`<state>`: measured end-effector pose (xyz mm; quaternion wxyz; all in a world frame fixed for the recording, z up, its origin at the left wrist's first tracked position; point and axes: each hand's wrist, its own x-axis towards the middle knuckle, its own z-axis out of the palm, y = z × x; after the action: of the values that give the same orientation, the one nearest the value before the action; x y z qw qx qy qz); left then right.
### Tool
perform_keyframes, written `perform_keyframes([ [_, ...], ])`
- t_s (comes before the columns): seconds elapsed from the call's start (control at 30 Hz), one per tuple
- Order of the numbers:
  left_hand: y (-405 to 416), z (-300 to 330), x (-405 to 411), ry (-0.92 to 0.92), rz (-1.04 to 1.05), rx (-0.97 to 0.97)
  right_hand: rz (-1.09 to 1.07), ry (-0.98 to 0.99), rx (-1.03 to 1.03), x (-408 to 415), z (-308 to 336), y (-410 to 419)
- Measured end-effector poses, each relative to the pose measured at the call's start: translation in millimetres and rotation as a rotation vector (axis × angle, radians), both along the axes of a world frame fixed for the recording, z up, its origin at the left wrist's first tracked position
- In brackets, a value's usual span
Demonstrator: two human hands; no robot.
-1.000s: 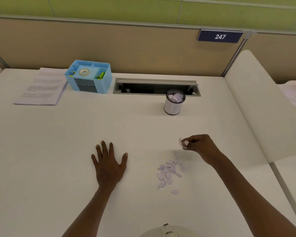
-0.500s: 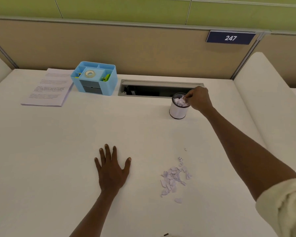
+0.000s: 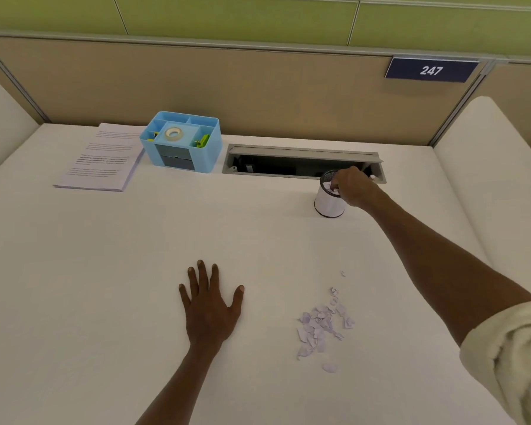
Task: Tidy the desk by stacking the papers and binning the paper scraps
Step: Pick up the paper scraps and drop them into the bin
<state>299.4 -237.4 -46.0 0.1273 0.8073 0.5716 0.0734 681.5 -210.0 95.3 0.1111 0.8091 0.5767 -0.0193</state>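
Observation:
A small white cylindrical bin (image 3: 328,204) stands just in front of the cable slot and holds pale scraps. My right hand (image 3: 351,187) reaches over its rim, and the bunched fingertips dip into the mouth, pinching paper scraps there. A loose heap of pale purple paper scraps (image 3: 321,326) lies on the white desk (image 3: 105,286) near the front, right of my left hand (image 3: 210,311). That hand lies flat on the desk with its fingers spread and holds nothing. A stack of printed papers (image 3: 100,159) sits at the back left.
A light blue desk organiser (image 3: 181,142) with a tape roll stands beside the paper stack. Behind the bin is an open grey cable slot (image 3: 304,162). Beige partition walls close the back, and white dividers rise at both sides.
My right hand lifted a scrap from the heap, carried it back to the bin, and now its fingertips are lower in the bin's mouth. The left hand stayed flat.

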Motion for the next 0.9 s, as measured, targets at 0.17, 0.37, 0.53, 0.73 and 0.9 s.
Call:
perform_keyframes([
  [0.17,-0.2,0.3,-0.8,0.011,0.001,-0.003,0.02,-0.001,0.107,-1.3,8.7,-1.4],
  [0.37,0.2,0.0,-0.4,0.011,-0.003,-0.008,-0.036,0.094,0.359,-3.8,8.4,-5.5],
  [0.53,-0.8,1.1,-0.9,0.01,-0.001,-0.003,-0.02,0.122,0.435,-11.7,3.8,-11.8],
  [0.73,-0.6,2.2,-0.4,0.005,-0.003,-0.009,-0.143,0.262,0.714,-31.7,-7.4,-47.1],
  [0.9,-1.1,2.8,-1.0,-0.007,-0.008,0.0,-0.377,0.405,0.618,-46.0,-50.1,-107.1],
])
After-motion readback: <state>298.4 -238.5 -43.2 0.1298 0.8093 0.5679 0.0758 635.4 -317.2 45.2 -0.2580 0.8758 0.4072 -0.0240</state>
